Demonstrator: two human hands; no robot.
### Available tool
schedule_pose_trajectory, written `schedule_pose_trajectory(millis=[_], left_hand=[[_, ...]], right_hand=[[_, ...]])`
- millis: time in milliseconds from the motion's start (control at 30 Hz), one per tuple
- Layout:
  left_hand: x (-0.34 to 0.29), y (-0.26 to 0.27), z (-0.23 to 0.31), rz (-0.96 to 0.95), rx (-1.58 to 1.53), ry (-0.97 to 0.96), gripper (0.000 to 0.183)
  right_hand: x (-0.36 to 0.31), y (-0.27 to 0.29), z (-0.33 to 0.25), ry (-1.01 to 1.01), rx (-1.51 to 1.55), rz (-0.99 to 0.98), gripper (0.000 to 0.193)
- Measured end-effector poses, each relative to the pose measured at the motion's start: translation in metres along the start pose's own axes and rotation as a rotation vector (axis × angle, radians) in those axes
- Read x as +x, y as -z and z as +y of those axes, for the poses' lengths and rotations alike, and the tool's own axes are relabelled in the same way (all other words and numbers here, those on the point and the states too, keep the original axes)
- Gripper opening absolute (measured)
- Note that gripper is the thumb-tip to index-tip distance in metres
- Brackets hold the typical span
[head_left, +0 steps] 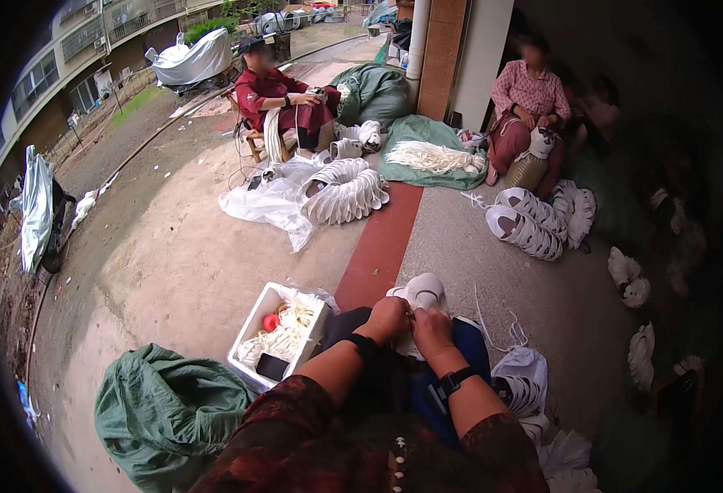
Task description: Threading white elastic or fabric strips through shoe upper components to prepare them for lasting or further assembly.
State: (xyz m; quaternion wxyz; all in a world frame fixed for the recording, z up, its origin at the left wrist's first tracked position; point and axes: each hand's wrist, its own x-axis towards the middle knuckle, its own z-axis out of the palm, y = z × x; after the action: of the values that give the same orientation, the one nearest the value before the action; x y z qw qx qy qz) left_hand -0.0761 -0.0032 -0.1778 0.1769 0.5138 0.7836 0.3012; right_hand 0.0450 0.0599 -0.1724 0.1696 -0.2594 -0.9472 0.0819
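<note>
Over my lap, a white shoe upper (424, 287) rises just beyond my hands, its rounded end pointing away from me. My left hand (388, 320) has its fingers closed at the near edge of the upper. Close beside it, my right hand (433, 331) pinches the same piece, the two hands almost touching. Whatever fine lace or tool may be between the fingertips is hidden. To the left stands a white foam box (247, 327) with cream laces (294, 324), a red round object (271, 322) and a dark phone (272, 366) in it.
Green cloth (164, 415) lies bunched at lower left. More white uppers (519, 393) sit by my right side. Ahead are a ring of stacked uppers (346, 193), a plastic sheet (254, 204) and laces on a green sack (431, 156). Two seated people handle similar pieces.
</note>
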Motion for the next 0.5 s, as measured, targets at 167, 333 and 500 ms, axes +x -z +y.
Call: schedule_pose_trajectory(millis=[167, 333, 500], left_hand=[[-0.014, -0.003, -0.014, -0.028, -0.216, -0.006, 0.019], [-0.014, 0.000, -0.005, -0.011, -0.250, 0.038, 0.016], [-0.014, 0.013, -0.002, 0.151, -0.202, 0.007, 0.011]], right_hand=[[-0.009, 0.006, -0.008, -0.001, 0.002, -0.004, 0.011], [-0.003, 0.011, -0.012, 0.077, -0.112, -0.066, 0.006], [0.006, 0.091, -0.018, -0.051, 0.964, -0.535, 0.011]])
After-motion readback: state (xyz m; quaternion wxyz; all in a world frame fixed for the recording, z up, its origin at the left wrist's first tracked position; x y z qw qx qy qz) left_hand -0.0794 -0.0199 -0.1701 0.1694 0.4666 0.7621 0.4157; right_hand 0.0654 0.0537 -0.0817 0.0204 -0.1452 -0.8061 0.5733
